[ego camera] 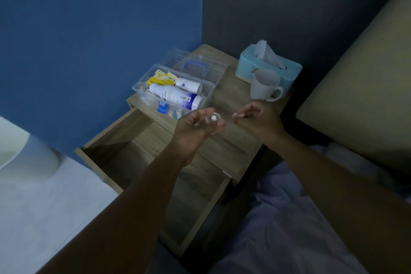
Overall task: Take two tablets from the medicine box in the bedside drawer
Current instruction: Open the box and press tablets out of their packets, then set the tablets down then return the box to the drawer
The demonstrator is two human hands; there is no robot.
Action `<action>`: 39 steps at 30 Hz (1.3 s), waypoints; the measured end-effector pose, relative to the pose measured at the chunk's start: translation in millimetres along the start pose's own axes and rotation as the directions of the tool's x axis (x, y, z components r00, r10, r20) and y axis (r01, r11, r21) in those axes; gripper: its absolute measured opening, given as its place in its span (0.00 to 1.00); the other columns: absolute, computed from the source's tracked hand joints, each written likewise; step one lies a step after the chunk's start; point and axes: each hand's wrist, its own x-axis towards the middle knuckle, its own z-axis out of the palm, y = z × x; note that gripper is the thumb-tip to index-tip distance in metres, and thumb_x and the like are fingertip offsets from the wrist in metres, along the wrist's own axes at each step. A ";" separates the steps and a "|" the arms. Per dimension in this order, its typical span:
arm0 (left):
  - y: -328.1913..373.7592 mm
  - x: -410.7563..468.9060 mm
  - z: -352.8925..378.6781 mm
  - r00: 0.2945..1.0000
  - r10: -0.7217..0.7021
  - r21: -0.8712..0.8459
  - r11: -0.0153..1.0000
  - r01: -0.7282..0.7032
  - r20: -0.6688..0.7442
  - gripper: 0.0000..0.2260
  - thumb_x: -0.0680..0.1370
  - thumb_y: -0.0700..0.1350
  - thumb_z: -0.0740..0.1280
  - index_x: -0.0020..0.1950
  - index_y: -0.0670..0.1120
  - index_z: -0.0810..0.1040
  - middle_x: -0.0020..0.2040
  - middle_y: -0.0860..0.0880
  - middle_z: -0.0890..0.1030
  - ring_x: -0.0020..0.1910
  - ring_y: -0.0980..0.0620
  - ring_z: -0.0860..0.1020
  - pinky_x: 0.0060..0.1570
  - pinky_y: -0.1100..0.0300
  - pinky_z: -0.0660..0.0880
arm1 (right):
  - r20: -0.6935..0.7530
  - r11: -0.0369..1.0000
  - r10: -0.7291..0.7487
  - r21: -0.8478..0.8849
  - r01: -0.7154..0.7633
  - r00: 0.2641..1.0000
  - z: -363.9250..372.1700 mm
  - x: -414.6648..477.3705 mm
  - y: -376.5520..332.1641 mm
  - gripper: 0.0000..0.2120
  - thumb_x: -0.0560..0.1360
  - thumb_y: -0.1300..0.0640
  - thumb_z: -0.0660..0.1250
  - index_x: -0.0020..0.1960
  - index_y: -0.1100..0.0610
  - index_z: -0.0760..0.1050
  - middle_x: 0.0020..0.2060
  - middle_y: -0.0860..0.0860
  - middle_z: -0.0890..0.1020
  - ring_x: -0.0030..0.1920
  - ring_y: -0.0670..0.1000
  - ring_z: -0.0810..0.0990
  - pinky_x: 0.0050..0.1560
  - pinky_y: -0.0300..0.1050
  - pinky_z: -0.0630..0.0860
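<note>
My left hand (pixel 193 129) is palm up above the bedside table and holds a small clear round cup (pixel 213 118) with one white tablet (pixel 214 117) in it. Just to its right, my right hand (pixel 259 118) pinches a small white piece (pixel 237 115) between thumb and fingertips; it is blurred and looks like a tablet. The clear plastic medicine box (pixel 142 87) stands on the table top behind my hands. Its lid with a blue handle (pixel 195 66) is open, and white bottles (pixel 175 95) and yellow packets (pixel 161 78) lie inside. The wooden drawer (pixel 124 131) is pulled out below.
A white mug (pixel 264 88) and a light blue tissue box (pixel 269 66) stand at the back right of the bedside table (pixel 233 135). Blue wall lies to the left, a beige headboard (pixel 367 95) and bedding (pixel 289 218) to the right, and a white rounded object (pixel 26 158) at far left.
</note>
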 end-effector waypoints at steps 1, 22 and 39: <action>-7.2 3.6 -0.2 1.000 0.015 0.116 0.993 -0.013 -0.023 0.16 0.69 0.35 0.76 0.56 0.42 0.81 0.47 0.46 0.85 0.48 0.49 0.84 0.47 0.58 0.81 | -0.018 0.999 0.037 -0.003 -0.037 0.999 3.0 -3.8 14.8 0.08 0.66 0.62 0.78 0.37 0.54 0.79 0.40 0.58 0.87 0.44 0.57 0.87 0.51 0.56 0.83; -80.6 59.5 -3.9 0.967 0.202 0.890 0.397 -0.224 0.154 0.21 0.78 0.53 0.65 0.69 0.48 0.71 0.70 0.45 0.72 0.71 0.46 0.68 0.65 0.51 0.70 | -0.069 0.999 0.031 0.021 -0.030 0.997 14.7 -32.4 98.5 0.22 0.69 0.66 0.76 0.62 0.56 0.81 0.54 0.51 0.86 0.51 0.45 0.83 0.53 0.42 0.79; -75.9 6.4 -41.3 0.938 0.026 0.904 -0.279 -0.324 0.345 0.27 0.84 0.53 0.46 0.80 0.43 0.48 0.81 0.43 0.48 0.80 0.48 0.47 0.78 0.53 0.48 | -0.361 0.994 -0.032 -0.110 -0.008 0.932 0.1 8.9 70.4 0.09 0.76 0.59 0.67 0.53 0.53 0.84 0.44 0.46 0.85 0.40 0.37 0.81 0.46 0.31 0.76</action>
